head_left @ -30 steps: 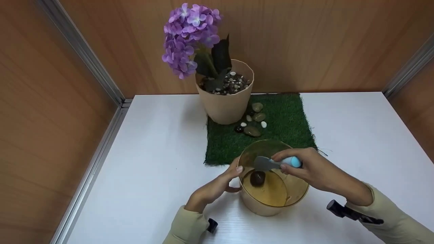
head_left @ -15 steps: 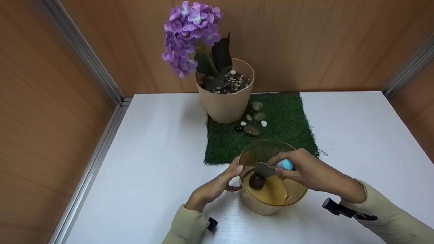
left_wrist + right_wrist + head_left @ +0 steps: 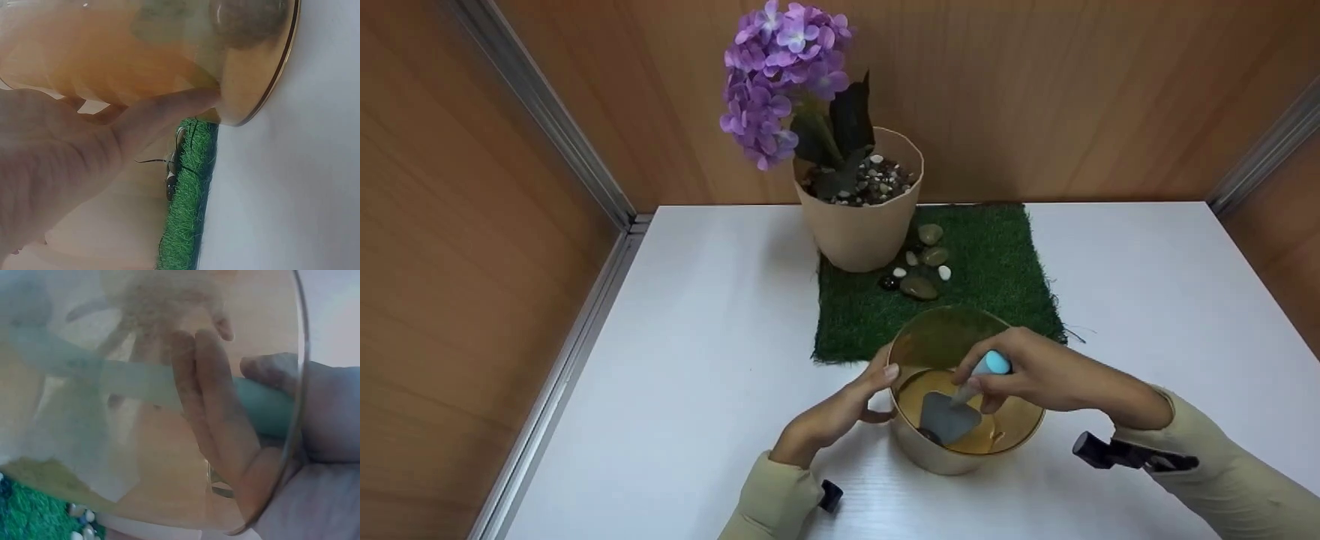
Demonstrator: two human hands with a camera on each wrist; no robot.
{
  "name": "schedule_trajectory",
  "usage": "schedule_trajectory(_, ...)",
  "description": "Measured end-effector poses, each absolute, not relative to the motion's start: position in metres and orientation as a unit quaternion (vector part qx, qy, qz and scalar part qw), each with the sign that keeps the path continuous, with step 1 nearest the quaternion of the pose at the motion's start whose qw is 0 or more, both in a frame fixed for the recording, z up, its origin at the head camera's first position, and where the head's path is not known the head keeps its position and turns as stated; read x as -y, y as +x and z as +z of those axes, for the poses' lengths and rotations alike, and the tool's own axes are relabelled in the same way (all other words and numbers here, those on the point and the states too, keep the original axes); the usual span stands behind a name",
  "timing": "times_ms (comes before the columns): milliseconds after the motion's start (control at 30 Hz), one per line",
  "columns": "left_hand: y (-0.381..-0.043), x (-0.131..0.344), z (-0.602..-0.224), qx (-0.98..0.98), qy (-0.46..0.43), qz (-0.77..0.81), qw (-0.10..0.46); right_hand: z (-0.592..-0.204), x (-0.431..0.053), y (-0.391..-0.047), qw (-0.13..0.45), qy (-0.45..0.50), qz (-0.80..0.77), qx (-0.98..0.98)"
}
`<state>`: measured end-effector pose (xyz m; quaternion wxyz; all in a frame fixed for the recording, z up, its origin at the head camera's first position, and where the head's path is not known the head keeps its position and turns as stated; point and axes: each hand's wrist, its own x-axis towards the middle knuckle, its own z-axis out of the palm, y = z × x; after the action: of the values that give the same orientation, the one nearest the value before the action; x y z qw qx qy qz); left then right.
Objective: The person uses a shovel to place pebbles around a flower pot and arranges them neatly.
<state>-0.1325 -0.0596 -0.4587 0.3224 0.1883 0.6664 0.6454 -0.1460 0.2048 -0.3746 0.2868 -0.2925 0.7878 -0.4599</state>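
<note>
An amber see-through bowl (image 3: 919,450) stands on the white table. My left hand (image 3: 840,409) holds its left side, with the thumb near the rim. In the left wrist view a finger (image 3: 163,115) lies along the bowl's outer wall. My right hand (image 3: 1039,371) grips a spatula (image 3: 949,418) by its light blue handle, the grey blade down inside the bowl. A dark brown round object (image 3: 928,435) in the bowl is mostly hidden behind the blade. Through the wall, the right wrist view shows fingers curled round the handle (image 3: 135,379).
Behind the bowl lies a green grass mat (image 3: 997,277) with several pebbles (image 3: 919,288) on it. A beige pot (image 3: 859,236) with a purple flower (image 3: 780,67) stands at the mat's far left. Wooden walls (image 3: 1035,97) border the table at the back and sides.
My right hand has moved slightly left and tilted the spatula down into the bowl. The blade now covers most of the dark round object. The left hand and bowl have stayed in place.
</note>
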Motion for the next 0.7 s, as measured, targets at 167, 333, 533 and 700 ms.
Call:
schedule_trajectory(167,-0.132,0.059,-0.459,-0.667,0.188,0.645,0.324,-0.375,-0.205,-0.151,0.313,-0.291,-0.466,-0.775)
schedule_trajectory(333,-0.133,0.059,-0.459,-0.667,0.192,0.643,0.323,-0.374,-0.205,-0.155,0.333,-0.278,-0.479,-0.763)
schedule_trajectory(533,-0.133,0.06,-0.46,-0.667,0.191,0.644,0.322,-0.373,-0.203,-0.159,0.355,-0.284,-0.471,-0.756)
schedule_trajectory(700,-0.133,0.061,-0.461,-0.67,0.19,0.642,0.322,-0.374,-0.202,-0.163,0.365,-0.294,-0.469,-0.749)
